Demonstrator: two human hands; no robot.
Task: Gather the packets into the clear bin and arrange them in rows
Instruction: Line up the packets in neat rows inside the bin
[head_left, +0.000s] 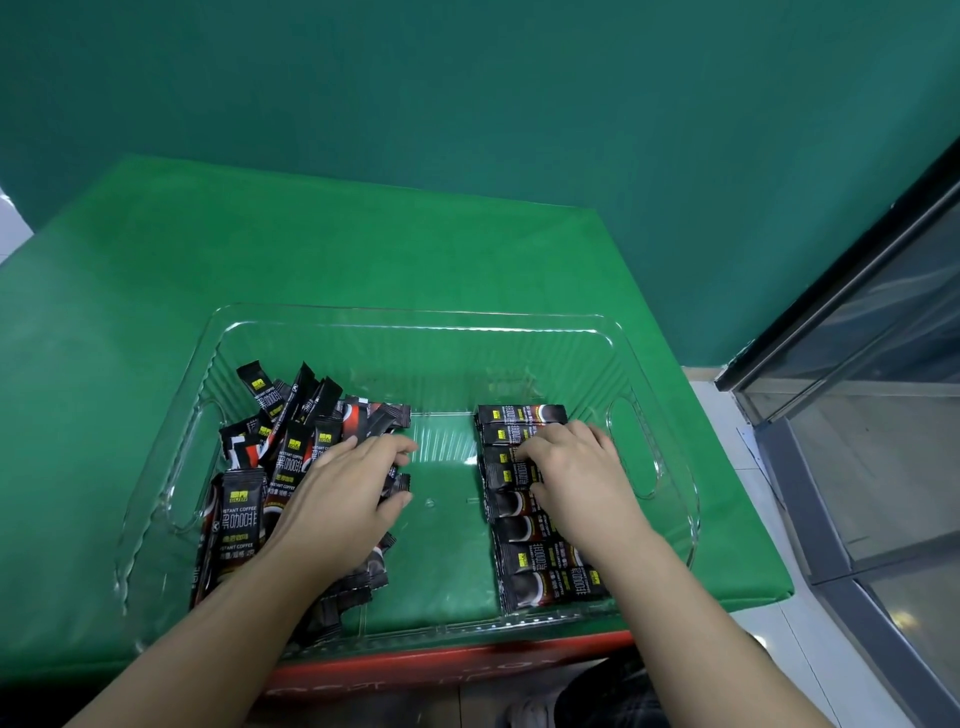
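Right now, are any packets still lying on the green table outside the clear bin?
No: every packet in view is inside the clear bin, a loose pile at its left and a neat row at its right.

Only readable stuff is on the black packets in the clear bin (670, 415). The big upright packet (240, 514) at the near left says "INSTANT COFFEE" in small white caps under a yellow logo square — the logo lettering is too small to make out. Below that are large Chinese characters, looks like 黑咖啡. The row of packets (524, 467) on the right carries the same print — sideways, mostly blurred.
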